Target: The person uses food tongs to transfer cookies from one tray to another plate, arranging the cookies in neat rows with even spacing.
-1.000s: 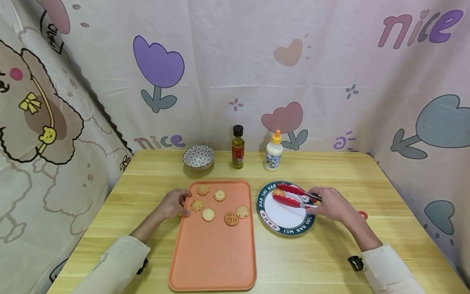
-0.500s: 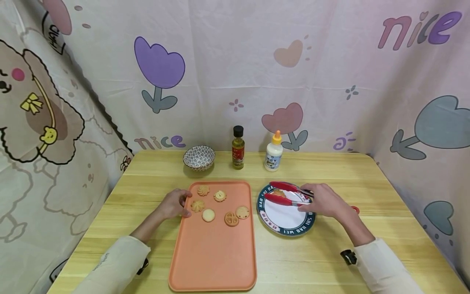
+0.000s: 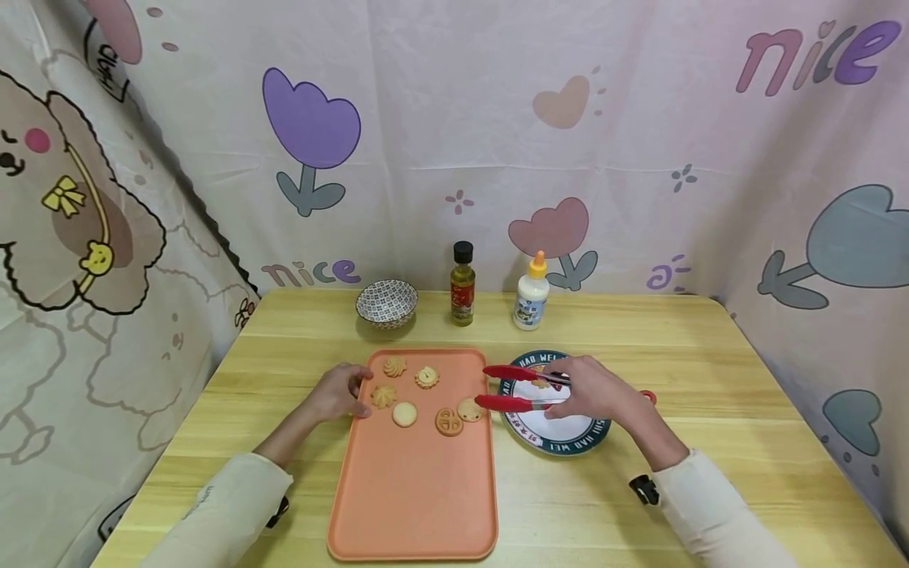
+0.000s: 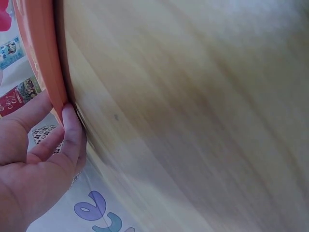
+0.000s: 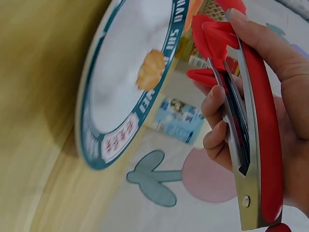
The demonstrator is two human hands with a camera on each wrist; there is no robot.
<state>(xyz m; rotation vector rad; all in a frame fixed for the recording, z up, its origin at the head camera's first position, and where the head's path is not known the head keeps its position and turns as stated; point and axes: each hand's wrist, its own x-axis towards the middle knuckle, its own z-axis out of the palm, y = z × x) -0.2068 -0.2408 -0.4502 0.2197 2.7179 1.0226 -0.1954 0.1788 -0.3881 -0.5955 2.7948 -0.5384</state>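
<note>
Light wood-grain surface fills the lower frame. On it, lower centre, a rectangular orange tray: six cookies, all in its upper half. My left hand pinches the tray's left rim, thumb against fingers; keep that grip so it can't skid. Centre right, a round white plate with a dark green lettered rim, partly under my right hand; holds one golden, uneven-edged cookie, near the rim in the right wrist view.

Right hand is wrapped round metal tongs with red tips and grips. Tips spread, nothing between them, crossing the tray's right edge in the head view; can't tell how high. To do this well, I'd lower them almost flat, one tip each side of a cookie, and squeeze lightly, since these look crumbly.

Small bowl with a black-and-white pattern, upper centre-left, patterned inside showing. Right of it, a yellow-green bottle with a black cap and red label, then a white squeeze bottle with an orange nozzle, both upright.

Smallest: the tray cookies. Nearest the tips is the pale round dotted cookie; just beside it, the brown lattice cookie, contact unclear. I'd avoid nudging that one.
</note>
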